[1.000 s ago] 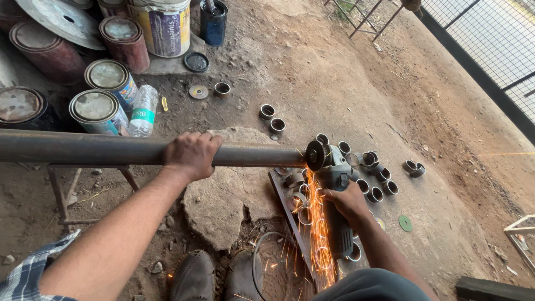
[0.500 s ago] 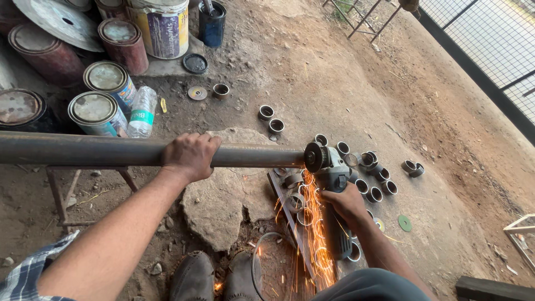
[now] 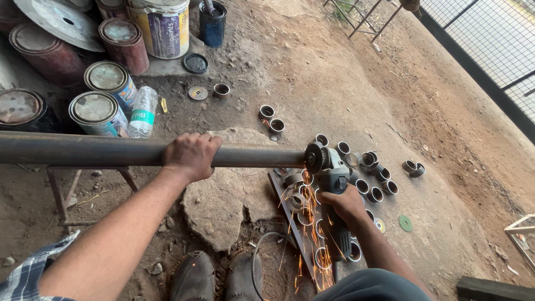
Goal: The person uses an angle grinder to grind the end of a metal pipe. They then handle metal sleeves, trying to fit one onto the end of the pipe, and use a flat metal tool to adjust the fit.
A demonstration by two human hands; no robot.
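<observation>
A long rusty steel pipe [image 3: 100,151] runs level across the view from the left edge to the middle. My left hand [image 3: 191,155] is clasped over it from above. My right hand [image 3: 346,205] grips the body of an angle grinder [image 3: 333,184], whose disc [image 3: 313,158] meets the pipe's right end. Orange sparks [image 3: 309,223] shower down from the cut onto the ground. Several short cut pipe rings [image 3: 374,194] lie on the dirt beside and beyond the grinder.
Paint tins [image 3: 100,113] and a plastic bottle [image 3: 144,110] stand at the back left. A metal stand [image 3: 61,192] is under the pipe. A flat stone [image 3: 220,203] lies below; my shoes [image 3: 217,277] are near it. A green disc [image 3: 405,223] lies at the right.
The sparks keep falling from the cut. Both hands, the pipe and the grinder stay almost where they were.
</observation>
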